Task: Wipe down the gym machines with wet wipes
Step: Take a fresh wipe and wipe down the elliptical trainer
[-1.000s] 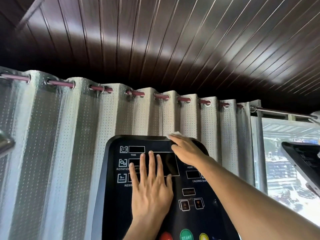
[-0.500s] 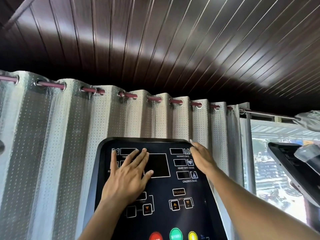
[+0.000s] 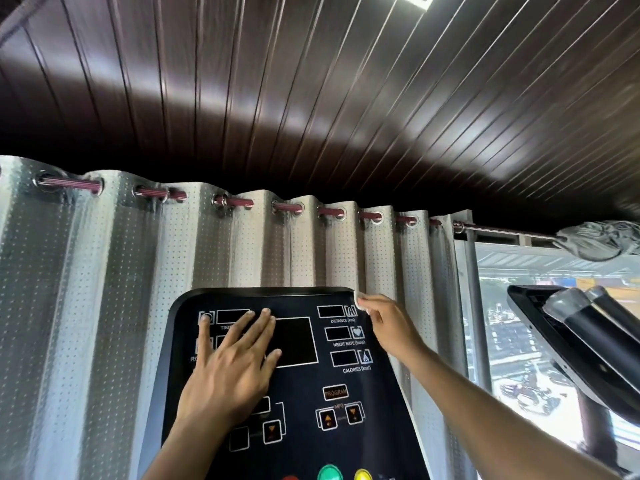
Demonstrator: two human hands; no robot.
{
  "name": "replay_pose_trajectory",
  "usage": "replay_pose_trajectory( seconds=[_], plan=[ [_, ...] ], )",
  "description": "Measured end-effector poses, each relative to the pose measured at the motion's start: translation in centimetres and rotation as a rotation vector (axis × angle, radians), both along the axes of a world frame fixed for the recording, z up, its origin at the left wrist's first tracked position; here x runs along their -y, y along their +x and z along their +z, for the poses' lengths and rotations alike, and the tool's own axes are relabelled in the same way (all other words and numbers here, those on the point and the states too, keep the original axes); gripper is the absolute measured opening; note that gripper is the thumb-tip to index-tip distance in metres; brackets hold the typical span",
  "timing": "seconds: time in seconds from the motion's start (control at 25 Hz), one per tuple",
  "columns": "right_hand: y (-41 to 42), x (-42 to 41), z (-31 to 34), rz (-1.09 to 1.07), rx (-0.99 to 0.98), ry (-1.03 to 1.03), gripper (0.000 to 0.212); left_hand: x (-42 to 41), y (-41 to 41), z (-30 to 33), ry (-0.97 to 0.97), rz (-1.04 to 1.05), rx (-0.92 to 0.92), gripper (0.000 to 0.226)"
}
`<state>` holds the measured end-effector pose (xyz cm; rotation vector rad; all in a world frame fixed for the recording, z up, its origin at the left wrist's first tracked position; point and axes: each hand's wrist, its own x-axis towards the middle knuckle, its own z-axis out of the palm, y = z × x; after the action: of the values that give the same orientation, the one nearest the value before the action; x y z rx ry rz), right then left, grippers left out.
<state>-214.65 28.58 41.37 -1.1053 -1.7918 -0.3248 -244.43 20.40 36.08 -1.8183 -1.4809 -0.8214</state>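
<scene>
Console: a black gym machine console (image 3: 304, 403) fills the lower middle of the view, tilted back, with white-outlined readout boxes labelled DISTANCE, HEART RATE and CALORIES down its right side.
Screen: a blank dark display screen (image 3: 298, 341) sits at the centre of the console, between the two hands.
Left hand: the left hand (image 3: 232, 368) lies flat on the console at about 9 o'clock of the screen, fingers straight and slightly spread, the thumb reaching towards the screen's lower left edge; it holds nothing.
Right hand: the right hand (image 3: 388, 327) is at the console's upper right corner, about 2 o'clock of the screen, its fingers curled and pinching a wipe against the rim.
Wipe: a small white wet wipe (image 3: 359, 301) shows only as a folded scrap past the fingertips, touching the console's top right edge; most of it is hidden by the hand.
Buttons: a PROGRAM button (image 3: 335, 392) and arrow keys (image 3: 341, 415) sit at 5 o'clock of the screen; a green button (image 3: 329, 473) and a yellow button (image 3: 362, 475) are at the bottom edge.
Curtain: a silvery dotted eyelet curtain (image 3: 104, 289) hangs behind the console.
Neighbour: a second machine console (image 3: 588, 348) stands at 3 o'clock, well apart, before a bright window.
Ceiling: dark slatted ceiling (image 3: 311, 98) at 12 o'clock.
</scene>
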Motion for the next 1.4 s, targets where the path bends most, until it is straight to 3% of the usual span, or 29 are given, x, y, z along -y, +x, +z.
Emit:
replay_pose_trajectory(
  seconds=[0.2,0.32,0.44,0.6,0.8,1.0,1.12,1.24,1.4],
  plan=[
    [1.7,4.1,-9.6,-0.001,0.030,0.096,0.047,0.6,0.4,0.1,-0.024,0.011,-0.002,0.074],
    [1.7,6.8,-13.1,-0.012,-0.090,0.118,0.029,0.5,0.4,-0.1,-0.025,0.024,-0.004,0.077],
    [1.4,5.5,-11.0,-0.006,-0.226,0.105,0.009,0.5,0.6,-0.1,-0.038,0.027,0.009,0.079],
    [-0.1,1.1,-3.6,0.019,-0.313,-0.038,0.006,0.1,0.5,-0.2,-0.032,0.036,0.005,0.078],
    [-0.6,-0.2,0.2,0.055,-0.271,-0.208,0.032,-0.1,0.4,-0.2,-0.014,0.024,0.004,0.077],
    [0.9,4.9,-8.4,0.081,-0.364,-0.174,0.018,0.2,0.8,-0.1,-0.003,0.033,-0.012,0.078],
    [1.5,8.3,-14.4,0.043,-0.410,-0.163,0.041,0.0,0.6,-0.2,0.003,0.041,-0.021,0.078],
    [1.5,10.1,-17.0,0.040,-0.462,-0.197,0.050,-0.1,0.6,-0.3,-0.005,0.072,-0.043,0.077],
    [-0.4,8.2,-13.6,0.023,-0.133,-0.286,0.072,-0.2,0.7,-0.3,-0.011,0.076,-0.037,0.077]
  ],
)
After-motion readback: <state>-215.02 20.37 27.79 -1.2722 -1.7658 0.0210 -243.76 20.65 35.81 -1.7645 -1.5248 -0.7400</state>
